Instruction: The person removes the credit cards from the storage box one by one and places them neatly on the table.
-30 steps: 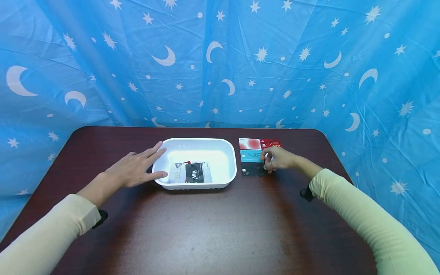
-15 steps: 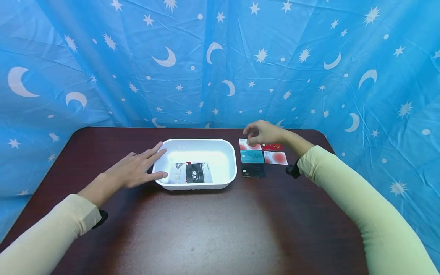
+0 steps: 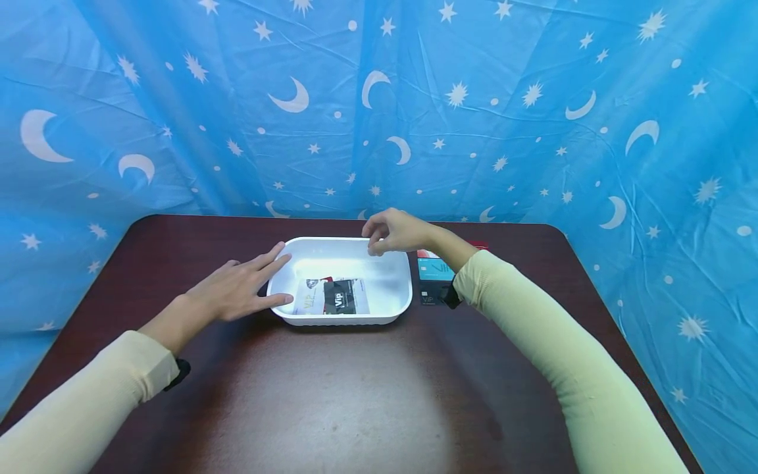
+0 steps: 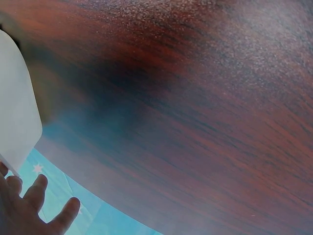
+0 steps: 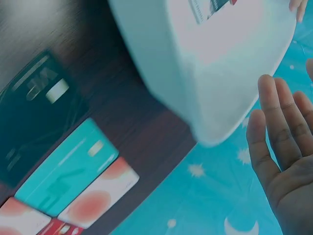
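Note:
My left hand (image 3: 239, 286) rests with spread fingers at the left rim of a white plastic tray (image 3: 340, 320). Inside it lie overlapping cards, among them a black VIP card (image 3: 340, 297) and a white VIP card (image 3: 309, 299). Over the tray's far right corner hovers my right hand (image 3: 403, 232); its fingers are loosely bent and hold nothing in the right wrist view. Right of the tray, cards lie flat in two columns: a black card (image 5: 36, 105), a teal card (image 5: 66, 166), white cards with red circles (image 5: 100, 193) and a red card (image 5: 61, 228). My right arm hides some in the head view.
The dark wooden table (image 3: 284, 401) has rounded far corners. A blue curtain (image 3: 331, 145) with white moons and stars hangs right behind its far edge. The card columns sit close to the tray's right side.
My right hand let go of a white card with red circles in the right column, then rose and moved left over the tray. The left hand stayed at the rim.

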Action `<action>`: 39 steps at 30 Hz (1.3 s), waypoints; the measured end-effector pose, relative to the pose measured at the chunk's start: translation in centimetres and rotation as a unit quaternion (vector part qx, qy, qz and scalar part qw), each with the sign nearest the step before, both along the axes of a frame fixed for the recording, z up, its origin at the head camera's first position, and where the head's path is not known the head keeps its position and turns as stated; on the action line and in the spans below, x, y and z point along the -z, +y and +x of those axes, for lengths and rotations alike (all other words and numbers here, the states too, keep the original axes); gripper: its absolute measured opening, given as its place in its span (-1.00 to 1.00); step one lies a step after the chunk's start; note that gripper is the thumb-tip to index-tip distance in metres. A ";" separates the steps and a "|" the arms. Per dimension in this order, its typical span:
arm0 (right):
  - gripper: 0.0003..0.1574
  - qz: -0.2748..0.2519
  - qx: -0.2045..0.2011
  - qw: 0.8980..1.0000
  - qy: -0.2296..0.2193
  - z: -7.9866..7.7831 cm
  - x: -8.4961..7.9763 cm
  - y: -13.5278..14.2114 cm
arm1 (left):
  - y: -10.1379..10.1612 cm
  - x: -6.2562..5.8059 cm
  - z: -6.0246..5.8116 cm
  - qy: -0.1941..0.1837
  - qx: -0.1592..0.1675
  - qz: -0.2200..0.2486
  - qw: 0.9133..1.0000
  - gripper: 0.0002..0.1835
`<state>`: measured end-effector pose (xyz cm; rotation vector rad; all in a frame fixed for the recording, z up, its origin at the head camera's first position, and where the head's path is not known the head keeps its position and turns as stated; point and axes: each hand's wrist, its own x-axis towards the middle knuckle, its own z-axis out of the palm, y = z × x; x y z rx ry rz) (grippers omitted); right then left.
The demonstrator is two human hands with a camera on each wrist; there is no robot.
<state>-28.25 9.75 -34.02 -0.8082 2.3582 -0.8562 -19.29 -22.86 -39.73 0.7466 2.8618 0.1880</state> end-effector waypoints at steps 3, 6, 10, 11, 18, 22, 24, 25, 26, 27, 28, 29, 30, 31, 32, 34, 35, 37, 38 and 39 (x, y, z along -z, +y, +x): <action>-0.51 -0.001 -0.003 1.000 -0.008 0.0 0.3 -1.4 | 0.0 0.0 0.0 0.000 0.001 0.002 1.000 -0.02; -0.49 0.000 -0.008 1.000 -0.019 -0.1 0.4 -2.5 | 0.1 0.0 0.0 -0.003 -0.001 0.005 1.000 -0.02; -0.46 0.002 -0.010 0.999 -0.044 -0.2 0.6 -3.5 | 0.1 0.0 -0.1 -0.007 -0.005 0.003 1.000 -0.01; -0.46 0.004 -0.010 0.999 -0.051 -0.2 0.6 -3.7 | 0.1 0.0 -0.1 -0.008 -0.005 0.002 1.000 -0.01; -0.40 0.023 -0.010 0.993 -0.113 0.0 1.2 -5.1 | 0.1 0.0 -0.1 -0.013 -0.004 -0.003 1.000 -0.01; -0.36 0.034 -0.025 0.989 -0.139 0.0 1.6 -5.6 | 0.1 0.0 -0.1 -0.011 -0.003 -0.004 1.000 -0.02; -0.35 0.037 -0.026 0.988 -0.148 0.0 1.8 -5.7 | 0.2 0.0 -0.1 -0.009 -0.002 -0.004 1.000 -0.02; -0.35 0.038 -0.026 0.987 -0.152 0.0 1.9 -5.8 | 0.2 0.0 -0.1 -0.010 -0.002 -0.003 1.000 -0.02; -0.34 0.042 -0.027 0.987 -0.156 0.0 1.9 -5.9 | 0.2 0.0 -0.1 -0.010 -0.002 -0.003 1.000 -0.02; -0.34 0.045 -0.028 0.986 -0.159 0.0 2.1 -6.0 | 0.2 0.0 -0.1 -0.010 -0.003 -0.003 1.000 -0.02; -0.33 0.047 -0.028 0.985 -0.165 0.0 2.2 -6.1 | 0.1 0.0 -0.1 -0.010 -0.003 -0.003 1.000 -0.02; -0.33 0.049 -0.029 0.984 -0.170 -0.1 2.3 -6.1 | 0.1 0.0 -0.1 -0.010 -0.003 -0.003 1.000 -0.02; -0.33 0.052 -0.031 0.983 -0.175 -0.1 2.3 -6.2 | 0.1 0.0 -0.2 -0.010 -0.003 -0.003 1.000 -0.02; -0.33 0.053 -0.032 0.982 -0.180 -0.1 2.4 -6.3 | 0.1 0.0 -0.1 -0.011 -0.004 -0.003 1.000 -0.02; -0.33 0.055 -0.034 0.981 -0.183 -0.2 2.5 -6.3 | 0.1 0.0 -0.1 -0.011 -0.005 -0.003 1.000 -0.02; -0.32 0.057 -0.037 0.979 -0.191 -0.2 2.5 -6.5 | 0.1 0.0 -0.1 -0.010 -0.005 -0.003 1.000 -0.02; -0.32 0.059 -0.039 0.979 -0.193 -0.2 2.4 -6.5 | 0.1 0.0 -0.1 -0.010 -0.005 -0.002 1.000 -0.02; -0.31 0.064 -0.042 0.977 -0.197 -0.1 2.4 -6.7 | 0.2 0.0 -0.1 -0.011 -0.005 -0.001 1.000 -0.02; -0.30 0.067 -0.043 0.977 -0.198 -0.1 2.4 -6.8 | 0.2 0.0 -0.1 -0.011 -0.005 -0.001 1.000 -0.03; -0.30 0.071 -0.043 0.976 -0.199 -0.1 2.5 -6.8 | 0.1 0.0 -0.1 -0.011 -0.005 0.000 1.000 -0.03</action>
